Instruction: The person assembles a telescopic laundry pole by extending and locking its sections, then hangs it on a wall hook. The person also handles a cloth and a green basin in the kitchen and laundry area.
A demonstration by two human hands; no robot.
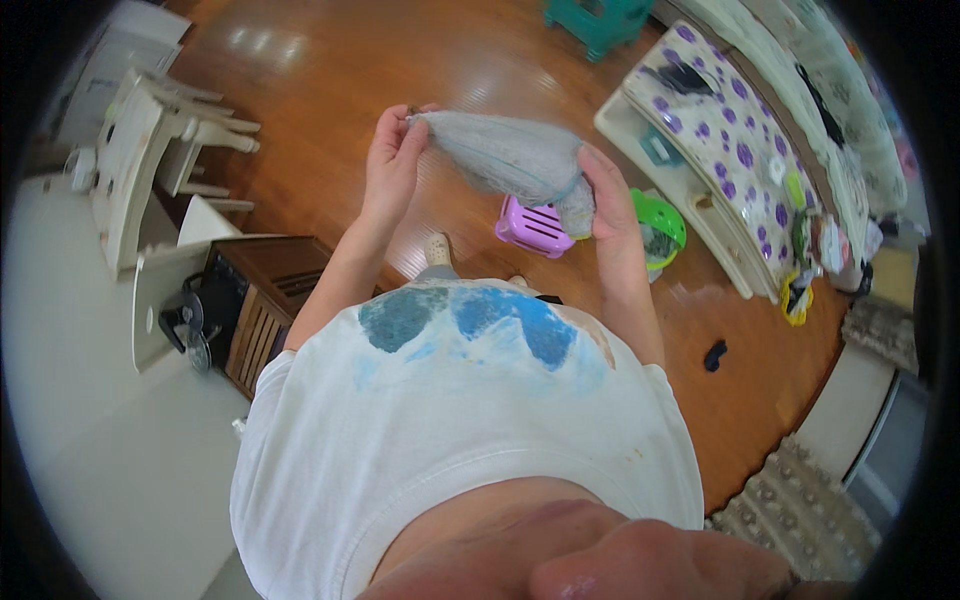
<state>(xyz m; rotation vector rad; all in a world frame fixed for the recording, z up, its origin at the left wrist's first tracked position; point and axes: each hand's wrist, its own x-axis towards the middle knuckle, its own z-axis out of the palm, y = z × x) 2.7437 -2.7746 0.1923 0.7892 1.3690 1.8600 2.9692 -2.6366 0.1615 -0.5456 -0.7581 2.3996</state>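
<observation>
Both hands are on the same thing rn: a grey, gauzy mesh cloth bundle, rolled up into a soft sausage shape and held out in front of the chest, well above the shiny wooden floor. My left hand has its fingers closed in a pinch on the bundle's left tip, thumb and fingertips squeezed tight on the fabric. My right hand is curled round the other end, fingers wrapped behind the cloth w/ the thumb side in front, so also closed on it, tho I can't see the fingertips themselves. Holding it by both ends like that keeps the roll stretched and stops it unrolling, imo.

Everything else relative to the bundle: directly under it on the floor is a small lilac slatted plastic basket, and just beside that, below the right hand, a bright green round plastic container. Further right of the bundle is a long white mat w/ purple dots, leaning on a cream frame. Far left of the bundle there's a cream plastic chair tipped on its side, and lower left a dark wooden cabinet w/ a small black fan next to it. Up top, beyond the bundle, a teal plastic stool.
</observation>
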